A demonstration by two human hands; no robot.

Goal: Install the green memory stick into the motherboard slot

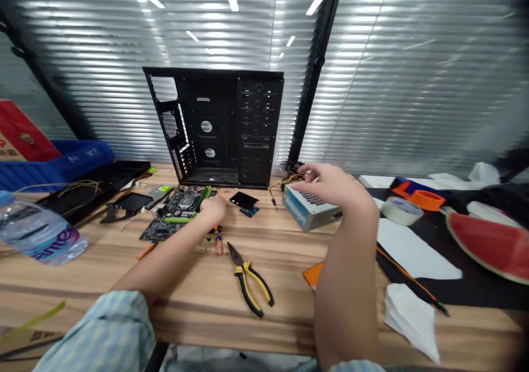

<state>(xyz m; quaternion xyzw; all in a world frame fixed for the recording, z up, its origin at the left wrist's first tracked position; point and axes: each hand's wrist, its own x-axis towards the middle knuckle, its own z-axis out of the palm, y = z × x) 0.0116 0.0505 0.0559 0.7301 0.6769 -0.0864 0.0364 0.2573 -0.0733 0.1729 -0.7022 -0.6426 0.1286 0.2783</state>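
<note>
My left hand (214,209) is closed at the right edge of a motherboard (176,212), beside its green memory slots. Whatever its fingers hold, if anything, is hidden. My right hand (333,184) is over a boxy metal power supply (308,209), fingers stretched out and thumb apart. Whether it touches the top of the unit I cannot tell. A black plate (243,199) and a small blue circuit board (249,211) lie between the hands. Nearer me rest pliers with yellow and black handles (250,284) and a small orange-and-silver cylinder (219,246).
An open black computer case (219,129) stands at the back. At left are a water bottle (41,231), a blue bin (78,160) and a black panel (99,187). White tape (401,211), paper (417,251) and a crumpled tissue (413,317) lie at right.
</note>
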